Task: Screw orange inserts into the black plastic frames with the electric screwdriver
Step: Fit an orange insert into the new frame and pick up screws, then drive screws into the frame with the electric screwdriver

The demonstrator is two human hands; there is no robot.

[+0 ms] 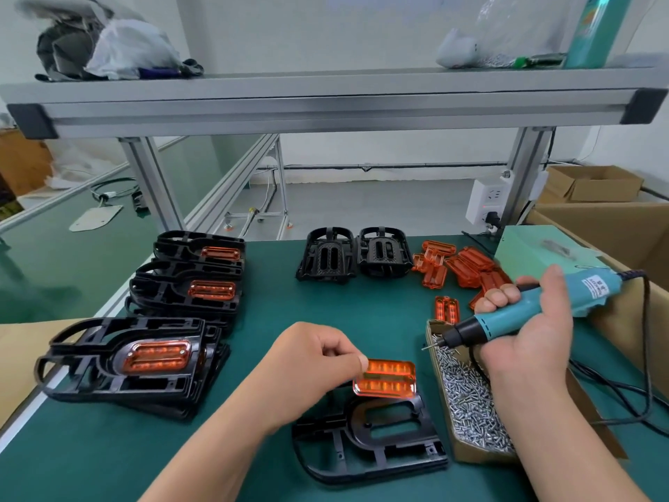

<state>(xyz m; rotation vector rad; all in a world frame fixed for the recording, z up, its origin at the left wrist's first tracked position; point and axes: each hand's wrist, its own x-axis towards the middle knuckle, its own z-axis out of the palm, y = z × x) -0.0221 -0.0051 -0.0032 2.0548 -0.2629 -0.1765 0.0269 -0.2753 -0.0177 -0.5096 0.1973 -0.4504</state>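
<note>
Left hand (311, 360) pinches the insert (385, 378) by its edge (light, stiff, probably slick); right hand (525, 320) grips the screwdriver (514, 313).

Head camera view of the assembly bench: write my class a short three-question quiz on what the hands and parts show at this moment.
1. True or false: the orange insert pinched by the left hand is already seated in the black frame nearest the person.
2. The right hand grips: A) the electric screwdriver B) a cardboard lid C) a spare frame.
3. How many stacks of frames on the left show an orange insert on top?
Key: 1 false, the frame's opening is empty; 2 A; 3 three.
</note>
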